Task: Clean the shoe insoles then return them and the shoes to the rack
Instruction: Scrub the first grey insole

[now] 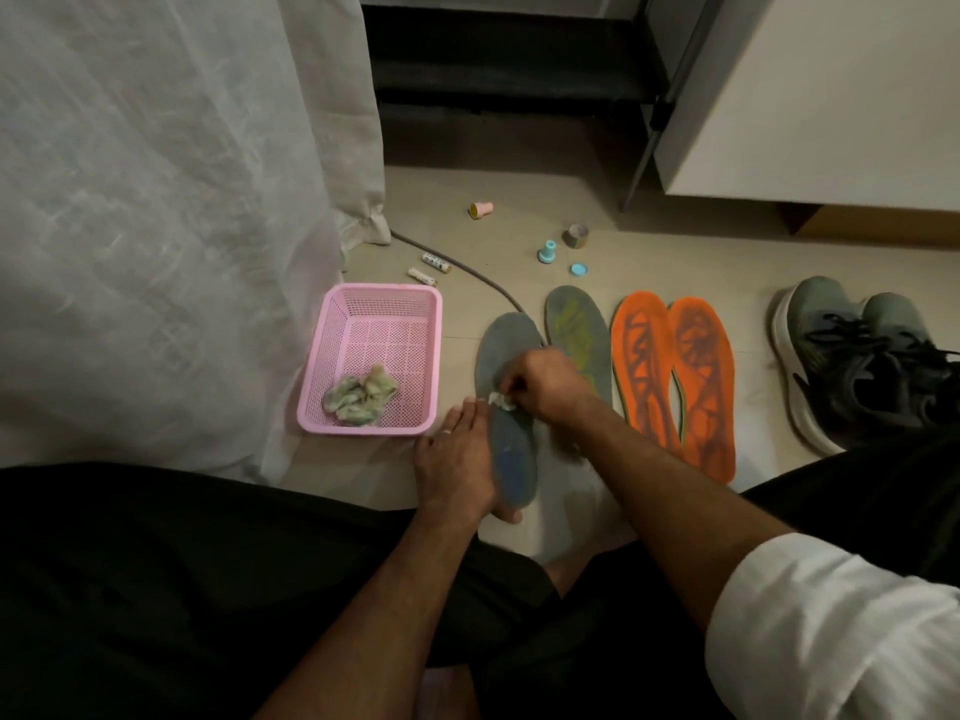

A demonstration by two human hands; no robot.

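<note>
A grey insole [506,350] lies on the floor in front of me. My left hand [457,462] holds its near end, thumb under the heel and fingers along its left edge. My right hand [545,381] pinches a small white wipe [501,400] and presses it on the middle of that insole. A second grey insole [579,335] with yellow-green marks lies just to the right. Two orange insoles [675,371] lie side by side beyond it. A pair of grey shoes [862,356] with black laces stands at the far right.
A pink basket [384,304] holding crumpled used wipes [361,394] sits to the left, beside a white curtain [171,200]. Small caps, tubes and a grey cable [467,272] lie on the floor behind. The dark shoe rack [509,59] stands at the back, a white cabinet [831,96] to its right.
</note>
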